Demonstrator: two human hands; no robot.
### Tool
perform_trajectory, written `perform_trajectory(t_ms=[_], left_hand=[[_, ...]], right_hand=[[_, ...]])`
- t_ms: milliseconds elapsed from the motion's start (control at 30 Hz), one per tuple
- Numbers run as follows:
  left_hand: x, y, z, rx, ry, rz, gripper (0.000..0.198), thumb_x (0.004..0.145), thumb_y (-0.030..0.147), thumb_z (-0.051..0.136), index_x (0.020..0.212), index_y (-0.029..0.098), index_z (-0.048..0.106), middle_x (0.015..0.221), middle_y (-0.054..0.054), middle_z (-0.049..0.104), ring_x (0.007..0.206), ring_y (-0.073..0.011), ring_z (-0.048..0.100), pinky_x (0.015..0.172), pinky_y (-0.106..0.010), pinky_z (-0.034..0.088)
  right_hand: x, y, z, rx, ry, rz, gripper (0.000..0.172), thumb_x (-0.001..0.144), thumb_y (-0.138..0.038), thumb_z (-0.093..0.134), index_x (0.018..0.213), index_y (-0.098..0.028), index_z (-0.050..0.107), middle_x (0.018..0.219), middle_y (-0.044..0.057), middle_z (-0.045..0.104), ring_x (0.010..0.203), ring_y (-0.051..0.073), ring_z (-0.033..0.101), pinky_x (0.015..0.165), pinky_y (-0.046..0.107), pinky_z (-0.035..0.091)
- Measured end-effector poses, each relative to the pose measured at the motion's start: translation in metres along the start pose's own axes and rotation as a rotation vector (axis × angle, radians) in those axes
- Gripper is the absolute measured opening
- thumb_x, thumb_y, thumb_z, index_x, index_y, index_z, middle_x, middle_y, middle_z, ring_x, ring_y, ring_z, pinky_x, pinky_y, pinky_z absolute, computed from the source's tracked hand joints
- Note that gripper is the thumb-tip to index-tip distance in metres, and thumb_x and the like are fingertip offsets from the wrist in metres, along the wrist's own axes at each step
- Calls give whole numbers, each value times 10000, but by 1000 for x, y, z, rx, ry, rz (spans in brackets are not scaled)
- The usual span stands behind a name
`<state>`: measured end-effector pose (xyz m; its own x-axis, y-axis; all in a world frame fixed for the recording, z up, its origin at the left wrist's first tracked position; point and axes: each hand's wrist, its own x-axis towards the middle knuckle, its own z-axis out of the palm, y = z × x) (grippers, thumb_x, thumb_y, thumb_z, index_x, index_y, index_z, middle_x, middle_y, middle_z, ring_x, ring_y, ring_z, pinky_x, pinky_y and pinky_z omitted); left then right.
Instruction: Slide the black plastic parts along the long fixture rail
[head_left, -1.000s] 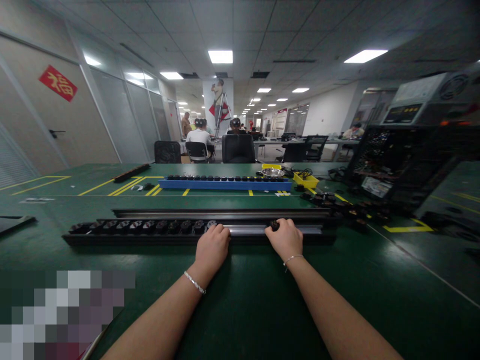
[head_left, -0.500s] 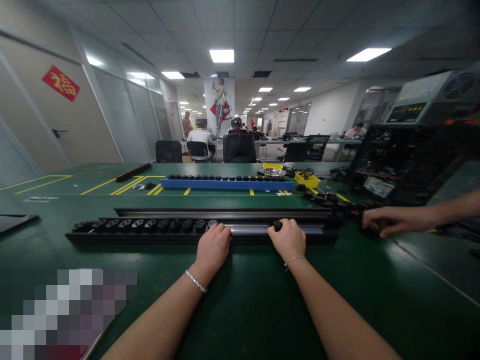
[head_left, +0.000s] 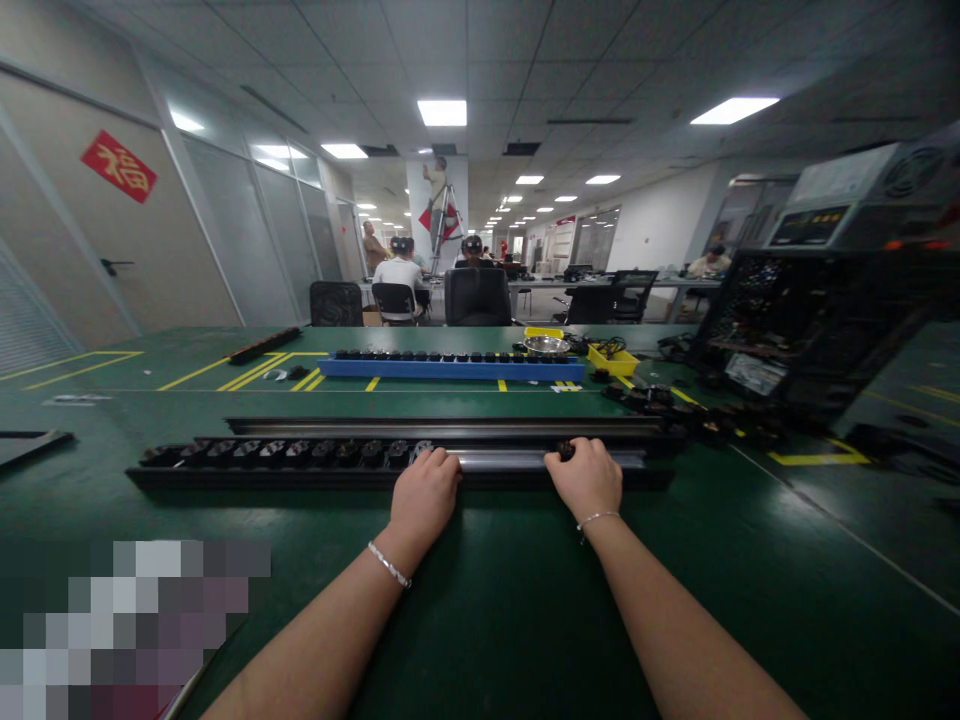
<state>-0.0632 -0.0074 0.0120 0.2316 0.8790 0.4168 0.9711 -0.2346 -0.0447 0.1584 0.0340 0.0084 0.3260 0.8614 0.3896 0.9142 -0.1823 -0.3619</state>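
A long black rail (head_left: 187, 476) lies across the green table (head_left: 487, 600) in front of me, its left half filled with several small black parts (head_left: 300, 450). My left hand (head_left: 425, 495) rests curled on the rail just past the last part in the row. My right hand (head_left: 586, 480) is closed over a small black part (head_left: 565, 450) on the bare silvery stretch of the rail (head_left: 499, 460). A second dark rail (head_left: 450, 427) lies just behind the first.
A blue rail (head_left: 450, 369) with black parts sits farther back, beside yellow bins (head_left: 611, 360) and a metal bowl (head_left: 546, 345). Loose black parts (head_left: 705, 420) lie at the right. A dark machine (head_left: 817, 310) stands at the right. People sit at desks behind.
My right hand has slid a little to the right along the rail with the small part. A co-worker's hand that reached in from the right half a second ago is gone.
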Motion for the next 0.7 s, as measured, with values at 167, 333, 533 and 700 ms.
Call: perform_trajectory(t_ms=[167, 333, 533, 700], left_hand=[[0, 0, 1, -2, 16, 5, 106, 854, 226, 466, 834, 210, 568, 889, -29, 580, 868, -179, 496, 740, -282, 403], [0, 0, 1, -11, 10, 2, 102, 853, 226, 470, 838, 212, 570, 891, -30, 577, 868, -177, 493, 724, -280, 397], [0, 0, 1, -10, 24, 3, 101, 851, 221, 473, 831, 206, 570, 879, -28, 577, 858, -176, 495, 718, -280, 395], [0, 0, 2, -3, 25, 6, 101, 850, 225, 475, 837, 208, 574, 880, -31, 574, 859, -176, 494, 713, -278, 396]], right_hand=[[1, 1, -1, 4, -3, 6, 315, 729, -359, 451, 892, -157, 630, 915, 100, 585, 878, 224, 546, 785, 328, 362], [3, 5, -3, -11, -2, 35, 344, 725, -367, 453, 919, -146, 633, 923, 109, 586, 889, 238, 545, 803, 345, 357], [5, 7, -6, -10, -11, 48, 349, 721, -365, 453, 924, -147, 636, 919, 107, 585, 886, 240, 544, 807, 351, 356], [6, 10, -7, -23, 9, 66, 356, 715, -368, 449, 919, -145, 639, 908, 108, 589, 883, 246, 545, 815, 355, 358]])
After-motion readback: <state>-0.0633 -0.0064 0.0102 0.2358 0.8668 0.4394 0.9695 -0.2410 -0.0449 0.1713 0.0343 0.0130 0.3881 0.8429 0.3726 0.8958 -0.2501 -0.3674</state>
